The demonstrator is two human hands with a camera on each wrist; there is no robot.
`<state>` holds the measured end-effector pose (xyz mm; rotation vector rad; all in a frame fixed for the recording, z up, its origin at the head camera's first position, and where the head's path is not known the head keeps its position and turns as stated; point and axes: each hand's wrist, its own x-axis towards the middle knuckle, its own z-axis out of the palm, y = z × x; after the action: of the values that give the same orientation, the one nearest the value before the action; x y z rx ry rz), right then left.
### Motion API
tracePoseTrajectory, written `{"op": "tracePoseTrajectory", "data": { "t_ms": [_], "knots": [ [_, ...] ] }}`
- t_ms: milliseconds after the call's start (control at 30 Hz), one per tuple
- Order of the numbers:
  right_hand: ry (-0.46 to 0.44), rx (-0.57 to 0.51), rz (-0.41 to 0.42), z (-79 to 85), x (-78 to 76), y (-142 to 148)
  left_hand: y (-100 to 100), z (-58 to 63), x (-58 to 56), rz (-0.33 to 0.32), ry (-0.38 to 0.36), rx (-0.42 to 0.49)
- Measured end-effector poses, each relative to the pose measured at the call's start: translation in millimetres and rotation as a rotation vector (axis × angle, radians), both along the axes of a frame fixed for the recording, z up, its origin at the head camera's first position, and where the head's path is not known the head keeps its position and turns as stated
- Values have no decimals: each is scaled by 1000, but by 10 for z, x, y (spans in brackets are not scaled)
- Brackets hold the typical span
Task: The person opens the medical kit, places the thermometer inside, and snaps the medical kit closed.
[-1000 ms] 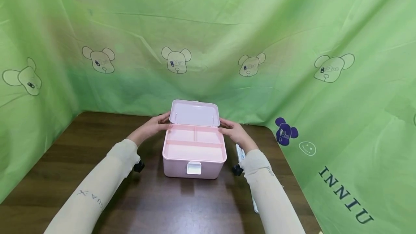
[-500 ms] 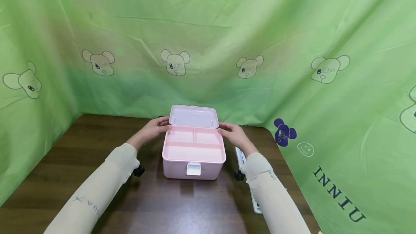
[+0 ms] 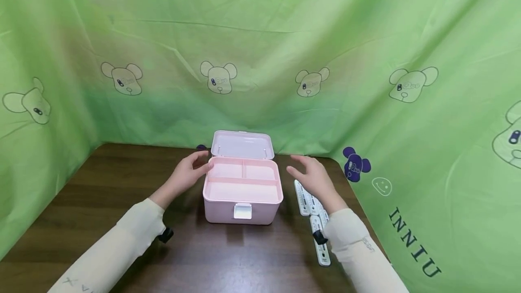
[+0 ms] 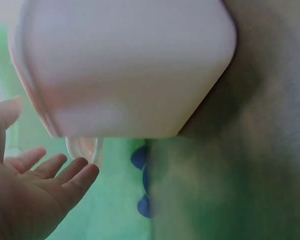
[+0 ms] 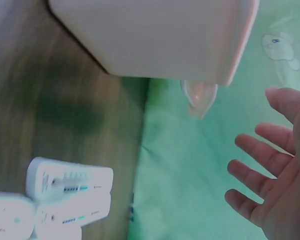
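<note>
A pink storage box (image 3: 220, 211) stands on the table with its lid (image 3: 243, 145) tipped back. Its tray (image 3: 240, 190) is split into several compartments, and a white latch (image 3: 243, 211) hangs at the front. Beside the back left corner is my left hand (image 3: 185, 173), fingers loosely bent, thumb near the rim; the left wrist view shows a gap between hand and box. To the right of the box my right hand (image 3: 315, 179) hovers with fingers spread, apart from it and holding nothing. Several flat white pieces with printed markings (image 5: 72, 180) lie below and beside that hand.
Brown wooden table (image 3: 134, 180) extends left of the box and in front of it. A green curtain (image 3: 260, 35) with printed bear heads hangs behind and at both sides, close behind the lid. The right forearm partly covers the white pieces.
Both hands have come away from the lid's hinge corners, the right one further outward to the right. The lid leans back with the box unmoved. More of the white pieces now shows.
</note>
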<state>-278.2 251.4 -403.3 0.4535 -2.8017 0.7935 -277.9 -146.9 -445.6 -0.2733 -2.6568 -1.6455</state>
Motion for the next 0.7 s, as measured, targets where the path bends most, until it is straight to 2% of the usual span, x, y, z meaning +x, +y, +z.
{"op": "tracePoseTrajectory", "data": {
  "t_ms": [200,300,433,533,700],
  "knots": [
    [83,58,-26,0,337,239,-20,-67,297,-38,42,75],
    [104,52,-36,-39,492,337,-24,-124,442,-60,57,92],
    [124,32,-64,-119,732,443,-20,-196,633,-86,52,48],
    [146,8,-98,-158,930,516,5,-224,756,-98,52,-21],
    [160,-30,-168,-154,1178,709,141,-223,809,-106,85,-81]
  ]
}}
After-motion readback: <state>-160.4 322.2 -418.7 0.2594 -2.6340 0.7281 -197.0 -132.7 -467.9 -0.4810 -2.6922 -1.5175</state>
